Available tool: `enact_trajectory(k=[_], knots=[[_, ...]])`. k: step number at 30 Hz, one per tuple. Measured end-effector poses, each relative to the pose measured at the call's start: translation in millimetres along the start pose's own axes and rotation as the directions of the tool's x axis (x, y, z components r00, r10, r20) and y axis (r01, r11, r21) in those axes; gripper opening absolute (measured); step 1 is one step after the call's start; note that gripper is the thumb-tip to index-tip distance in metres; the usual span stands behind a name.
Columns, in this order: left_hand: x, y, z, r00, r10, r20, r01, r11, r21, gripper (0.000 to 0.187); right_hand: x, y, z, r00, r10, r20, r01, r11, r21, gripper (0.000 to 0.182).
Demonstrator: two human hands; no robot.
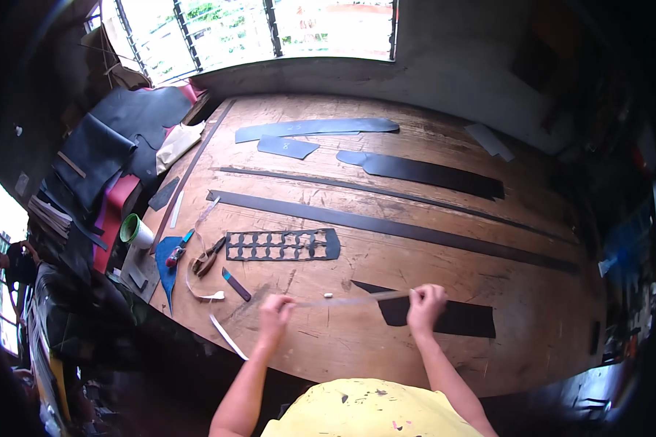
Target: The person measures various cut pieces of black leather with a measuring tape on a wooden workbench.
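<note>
My left hand (275, 317) and my right hand (426, 309) are both closed on the ends of a thin, pale strip (357, 299), stretched level between them above the table. The strip is blurred, and I cannot make out what it is. Under its right part lies a black, pointed leather-like piece (459, 318), partly covered by my right hand. A small white object (328, 295) rests just beyond the strip. Left of my left hand is a dark-handled knife (237, 285). Farther off lies a black piece with cut-out patterns (283, 245).
Long dark strips (393, 225) and several flat dark pieces (434, 175) lie across the wooden table (532, 291). On the left are pliers (210, 256), a curling white tape (229, 337), a blue piece (166, 266) and a white-and-green cup (140, 233). Dark sheets (87, 164) are heaped beyond the left edge.
</note>
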State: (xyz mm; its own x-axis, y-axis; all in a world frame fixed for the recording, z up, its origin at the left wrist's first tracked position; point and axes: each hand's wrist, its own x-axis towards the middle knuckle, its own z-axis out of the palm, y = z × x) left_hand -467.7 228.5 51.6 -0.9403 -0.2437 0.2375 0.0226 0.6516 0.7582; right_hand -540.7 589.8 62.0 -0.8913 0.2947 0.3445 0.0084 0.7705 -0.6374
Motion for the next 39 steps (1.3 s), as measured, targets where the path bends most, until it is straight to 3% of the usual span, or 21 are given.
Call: enact_trajectory(k=[1, 3, 4, 9, 14, 16, 20, 30, 39], knots=[[10, -23, -20, 0.998, 0.033, -0.055, -0.029, 0.997, 0.076, 0.011, 2, -17, 24, 0.998, -0.006, 0.059, 0.003, 0.998, 0.057, 0.017], [29, -47, -62, 0.978, -0.181, -0.099, 0.176, 0.983, -0.057, 0.008, 5, -50, 72, 0.986, 0.009, 0.165, -0.027, 0.994, 0.109, 0.016], [37, -69, -77, 0.970, -0.210, -0.126, 0.210, 0.978, -0.008, 0.010, 6, -66, 95, 0.977, 0.031, 0.212, -0.055, 0.993, 0.106, 0.015], [78, -110, -123, 0.978, -0.114, -0.177, 0.142, 0.978, 0.151, 0.010, 11, -131, 166, 0.926, 0.173, 0.336, -0.195, 0.980, 0.033, 0.015], [108, -137, -129, 0.981, -0.130, -0.147, 0.155, 0.972, 0.175, 0.011, 16, -159, 191, 0.920, 0.198, 0.339, -0.193, 0.980, -0.048, 0.012], [118, -149, -126, 0.978, -0.172, -0.117, 0.190, 0.968, 0.166, 0.011, 15, -160, 200, 0.942, 0.204, 0.268, -0.177, 0.977, -0.121, 0.011], [136, -159, -116, 0.987, -0.119, -0.111, 0.136, 0.977, 0.162, 0.011, 12, -157, 204, 0.955, 0.182, 0.235, -0.142, 0.974, -0.178, 0.012], [144, -158, -107, 0.964, -0.134, -0.228, 0.207, 0.918, 0.339, 0.012, 9, -154, 203, 0.971, 0.120, 0.206, -0.101, 0.990, -0.098, 0.015], [144, -159, -102, 0.967, -0.101, -0.235, 0.192, 0.894, 0.404, 0.010, 11, -155, 199, 0.970, 0.111, 0.216, -0.088, 0.990, -0.112, 0.013]])
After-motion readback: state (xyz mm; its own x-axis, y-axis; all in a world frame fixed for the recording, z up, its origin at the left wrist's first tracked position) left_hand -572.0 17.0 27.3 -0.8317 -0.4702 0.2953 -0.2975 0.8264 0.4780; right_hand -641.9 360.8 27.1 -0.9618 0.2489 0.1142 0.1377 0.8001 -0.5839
